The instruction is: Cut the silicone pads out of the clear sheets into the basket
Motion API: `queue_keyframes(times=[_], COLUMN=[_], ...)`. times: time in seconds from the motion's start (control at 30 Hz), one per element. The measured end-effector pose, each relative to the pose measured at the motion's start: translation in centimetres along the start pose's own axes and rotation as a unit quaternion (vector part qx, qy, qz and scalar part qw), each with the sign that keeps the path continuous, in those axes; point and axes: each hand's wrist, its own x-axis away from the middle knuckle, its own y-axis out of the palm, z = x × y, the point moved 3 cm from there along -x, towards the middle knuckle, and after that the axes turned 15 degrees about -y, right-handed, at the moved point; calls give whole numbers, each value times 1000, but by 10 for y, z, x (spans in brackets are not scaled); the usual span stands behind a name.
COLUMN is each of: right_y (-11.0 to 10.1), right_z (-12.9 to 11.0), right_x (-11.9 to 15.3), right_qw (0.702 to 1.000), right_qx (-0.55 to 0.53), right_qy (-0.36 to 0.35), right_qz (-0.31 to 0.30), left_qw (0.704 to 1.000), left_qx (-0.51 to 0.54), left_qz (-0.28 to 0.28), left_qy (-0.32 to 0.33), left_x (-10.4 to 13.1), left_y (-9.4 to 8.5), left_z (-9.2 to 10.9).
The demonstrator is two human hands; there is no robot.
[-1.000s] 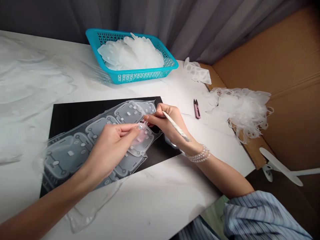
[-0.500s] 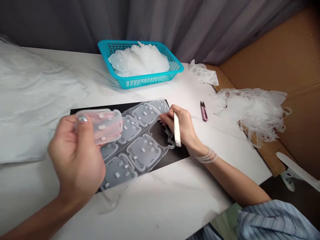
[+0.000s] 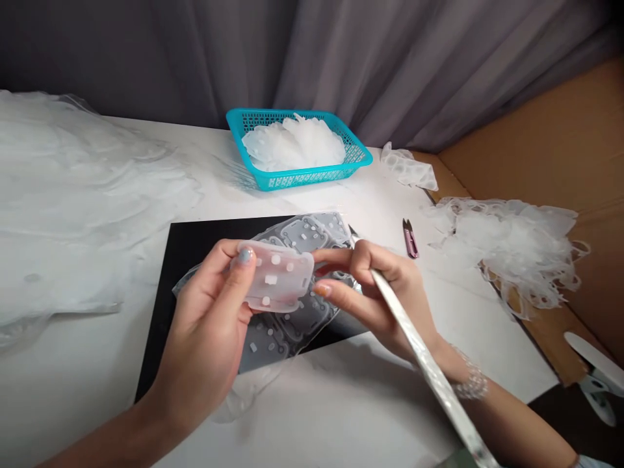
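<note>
My left hand (image 3: 209,325) is closed on a translucent, frosted silicone piece (image 3: 280,286) with small white raised spots, thumb on top. From the right, my right hand (image 3: 390,299) reaches to the piece's edge with its index finger and thumb apart. Across that hand lies a slim craft knife (image 3: 419,338) with a pearly white handle, its dark pointed tip up beyond the knuckles. Below both hands a translucent moulded sheet (image 3: 263,344) of similar panels rests on a black mat (image 3: 188,247), partly hidden by the hands.
A turquoise basket (image 3: 312,174) with white translucent pieces stands at the back. Purple-handled thread snips (image 3: 410,239) lie right of the mat. A heap of cut scraps (image 3: 507,240) sits by the cardboard (image 3: 536,136). Stacked translucent sheets (image 3: 73,214) cover the left side.
My left hand has brought the silicone piece rightward over the sheet. My right hand has left the sheet and come to the piece's edge; the knife now slants back toward me. The view has shifted.
</note>
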Motion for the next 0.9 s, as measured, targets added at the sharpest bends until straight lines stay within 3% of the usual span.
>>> queue_keyframes(times=[0.33, 0.4, 0.47, 0.57, 0.73, 0.8, 0.83, 0.9], right_y=[2, -3, -12, -30, -43, -41, -42, -45], right_z=[4, 12, 24, 50, 98, 116, 124, 132], right_x=[6, 2, -8, -44, -154, -190, -201, -207], right_qw=[992, 989, 986, 982, 969, 969, 968, 965], right_qx=[-77, -87, -84, -73, -63, -47, -35, -11], right_qy=[67, 76, 78, 63, 20, 30, 37, 44], right_qz=[78, 93, 118, 163, 236, 242, 247, 260], left_qw=[995, 999, 997, 984, 971, 936, 901, 796], left_qx=[22, 23, 21, 1, -174, -310, -388, -539], left_qz=[-85, -33, 69, 155, 131, 55, 3, -58], left_qy=[-49, -19, 39, 83, 103, 157, 193, 271], left_x=[-1, -6, -10, -14, -11, -5, -1, 10], left_y=[8, 2, -8, -18, -15, -6, 0, 9], left_z=[-1, -1, 0, 0, -2, -7, -12, -27])
